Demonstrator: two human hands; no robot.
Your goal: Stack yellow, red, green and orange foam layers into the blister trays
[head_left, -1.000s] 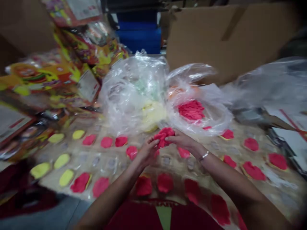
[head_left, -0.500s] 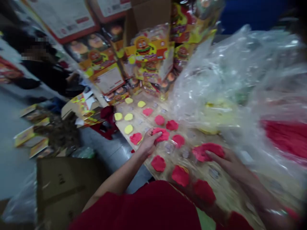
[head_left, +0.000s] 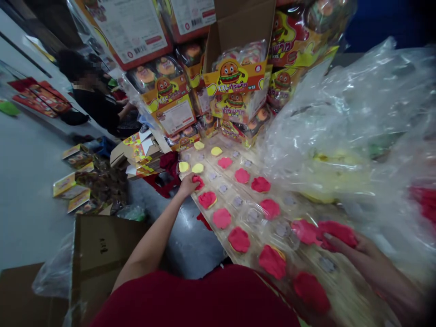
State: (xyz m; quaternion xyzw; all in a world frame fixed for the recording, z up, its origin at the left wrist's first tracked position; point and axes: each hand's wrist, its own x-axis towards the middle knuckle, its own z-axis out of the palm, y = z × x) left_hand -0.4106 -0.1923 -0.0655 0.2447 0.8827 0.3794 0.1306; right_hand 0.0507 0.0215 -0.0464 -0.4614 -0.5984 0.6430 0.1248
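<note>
My left hand [head_left: 187, 186] is at the near edge of the table, its fingers closed on a soft red disc [head_left: 198, 183]. That disc lies over the spot beside two yellow discs [head_left: 197, 168]. On the right, my right hand [head_left: 366, 256] grips a thicker red piece [head_left: 339, 234], perhaps several discs together. It overlaps another red disc [head_left: 305, 231] on the table. Rows of red discs [head_left: 221, 218] run along the clear plastic trays [head_left: 254, 212], some with yellow showing under their rims. Small grey shapes [head_left: 237, 201] show between the rows.
Burger-printed display boxes [head_left: 235, 75] are stacked at the back. Crumpled clear plastic bags [head_left: 340, 122] cover the right side, with yellow and red material inside. A brown carton [head_left: 102, 254] stands at lower left. Another person [head_left: 98, 102] sits at far left.
My left hand has carried a red disc leftward to the table's near edge, leaving one in the row behind it. The view has shifted, and my right hand still holds its red piece.
</note>
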